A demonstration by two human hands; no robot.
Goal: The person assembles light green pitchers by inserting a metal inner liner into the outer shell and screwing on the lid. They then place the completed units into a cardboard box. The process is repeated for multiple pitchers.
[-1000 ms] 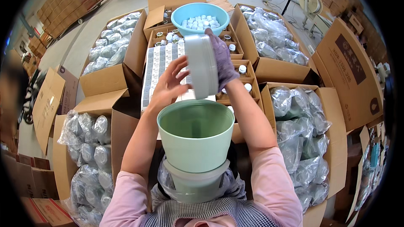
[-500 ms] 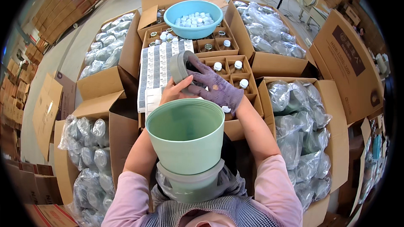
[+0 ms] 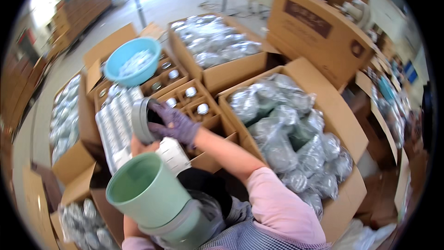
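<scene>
The right hand (image 3: 173,122), in a purple glove, is extended forward and leftward from a pink sleeve, its bare forearm laid slantwise. A ribbed grey round piece (image 3: 141,120) is grasped by it, with the fingers bent into the dark opening. The piece is held tilted on edge above the white sheet (image 3: 118,122), beyond the green pot (image 3: 152,187); whether it is one piece or several nested cannot be told. The left hand (image 3: 142,147) is placed at its lower edge, partly hidden, so its grip cannot be told.

One light blue basin (image 3: 132,79) of white caps (image 3: 136,62), blurred past counting, is seen. Three white-capped bottles (image 3: 190,92) are counted in the nearer divided carton (image 3: 212,157), and four cartons (image 3: 330,111) are filled with plastic-wrapped items.
</scene>
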